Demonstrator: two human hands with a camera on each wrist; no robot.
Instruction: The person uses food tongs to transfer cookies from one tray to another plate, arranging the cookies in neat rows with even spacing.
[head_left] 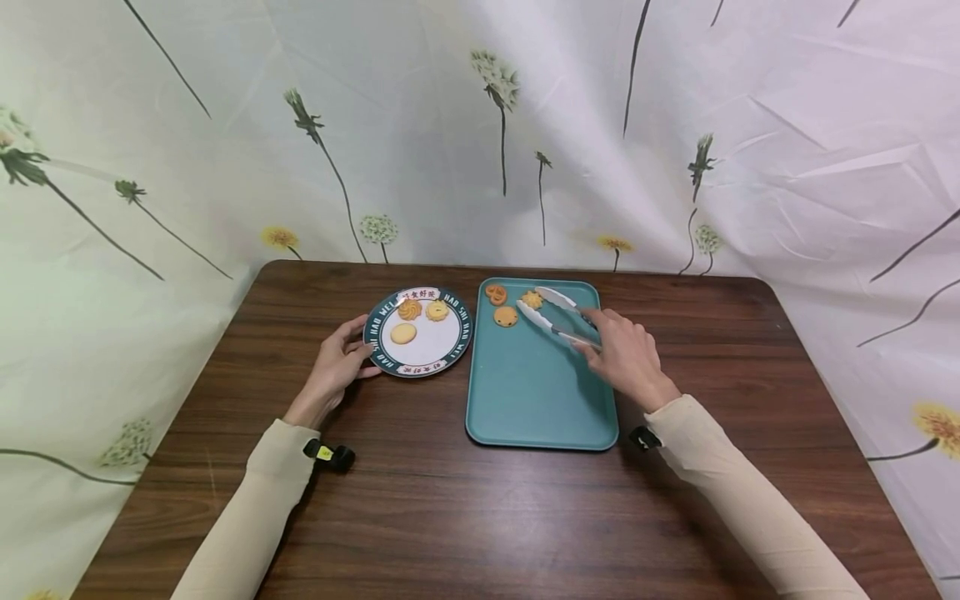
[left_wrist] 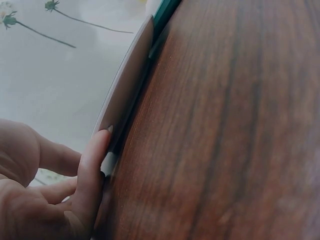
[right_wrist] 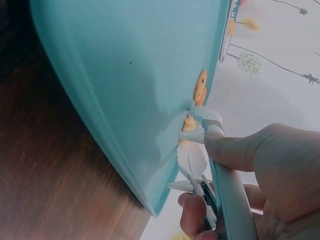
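My left hand [head_left: 341, 358] holds the left rim of a round plate [head_left: 422, 369] with a dark green lettered border. In the left wrist view a fingertip [left_wrist: 103, 137] lies against the plate's edge [left_wrist: 127, 85]. Three cookies lie on the plate: a swirled one [head_left: 409, 309], a flower-shaped one [head_left: 437, 310] and a smooth oval one [head_left: 403, 333]. My right hand [head_left: 626, 354] grips metal tongs [head_left: 542, 321] with pale tips. Those tips stand apart on either side of a star-edged cookie [head_left: 532, 298] at the back of a teal tray [head_left: 536, 400].
On the tray, left of the tongs, lie a pretzel-shaped cookie [head_left: 496, 294] and a round dotted cookie [head_left: 506, 316]. Plate and tray sit side by side on a brown wooden table [head_left: 420, 500]. A flower-printed cloth [head_left: 435, 150] hangs behind the table.
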